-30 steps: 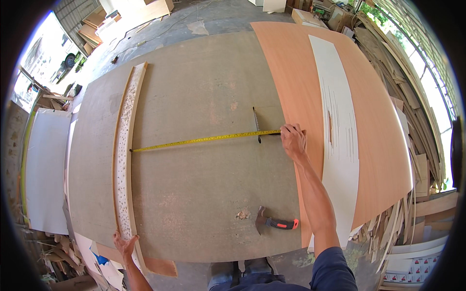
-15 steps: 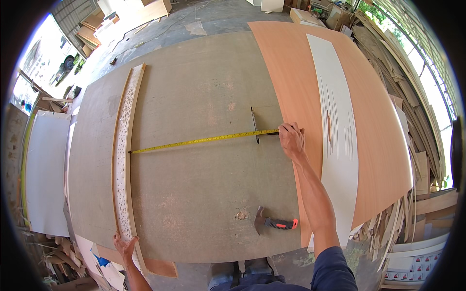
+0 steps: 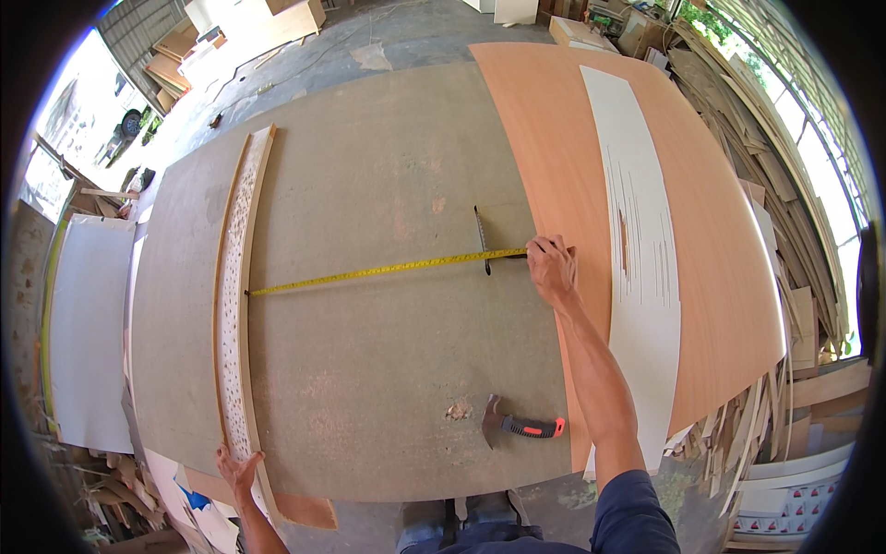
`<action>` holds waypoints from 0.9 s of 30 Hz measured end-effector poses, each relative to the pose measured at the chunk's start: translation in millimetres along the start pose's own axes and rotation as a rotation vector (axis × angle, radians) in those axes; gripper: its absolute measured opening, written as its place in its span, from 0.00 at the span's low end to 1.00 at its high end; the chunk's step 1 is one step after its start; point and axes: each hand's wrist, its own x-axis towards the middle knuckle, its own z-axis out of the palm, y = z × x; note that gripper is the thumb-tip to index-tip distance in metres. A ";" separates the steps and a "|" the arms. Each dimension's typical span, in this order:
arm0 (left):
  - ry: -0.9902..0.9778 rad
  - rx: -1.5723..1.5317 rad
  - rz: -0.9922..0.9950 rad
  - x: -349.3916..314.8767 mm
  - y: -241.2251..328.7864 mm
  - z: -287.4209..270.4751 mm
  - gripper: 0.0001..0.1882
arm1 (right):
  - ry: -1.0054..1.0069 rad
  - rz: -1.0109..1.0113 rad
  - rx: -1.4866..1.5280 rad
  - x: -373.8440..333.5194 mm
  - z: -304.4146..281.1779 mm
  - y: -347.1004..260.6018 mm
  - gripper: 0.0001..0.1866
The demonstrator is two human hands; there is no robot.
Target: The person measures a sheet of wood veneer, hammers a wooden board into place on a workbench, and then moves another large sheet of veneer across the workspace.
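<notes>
My left hand [image 3: 239, 467] grips the near end of a long, narrow wooden frame [image 3: 244, 194], thumb on one side rail and fingers on the other. A white, speckled strip runs down the middle of that frame. In my right hand [image 3: 553, 270], the fingers are closed around a tape measure, whose case is hidden. Its yellow blade [image 3: 388, 268] is drawn out straight, with the end hook at the frame's right rail. Beneath the blade, near my right hand, lies a thin dark tool [image 3: 480, 235] partly covered. Nearer to me rests a hatchet-like hammer [image 3: 524, 426] with a black and red grip.
A large grey-brown board [image 3: 397, 388] carries all this. Along its right side lies an orange-brown sheet [image 3: 715, 249] with a scratched white strip [image 3: 641, 231] on top. Wood offcuts [image 3: 757, 175] are stacked at the right. At the left stands a pale panel [image 3: 90, 332].
</notes>
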 end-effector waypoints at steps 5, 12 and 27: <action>-0.007 -0.026 0.002 1.9 0.4 -0.7 0.58 | 0.010 0.008 0.004 -0.6 0.0 -0.2 0.06; 0.036 -0.006 0.032 3.0 -4.2 2.2 0.55 | 0.009 0.000 -0.007 -0.9 -0.6 -1.9 0.06; -0.051 -0.016 -0.011 2.3 6.3 -3.8 0.57 | 0.035 -0.008 -0.008 -2.2 -0.5 -0.8 0.06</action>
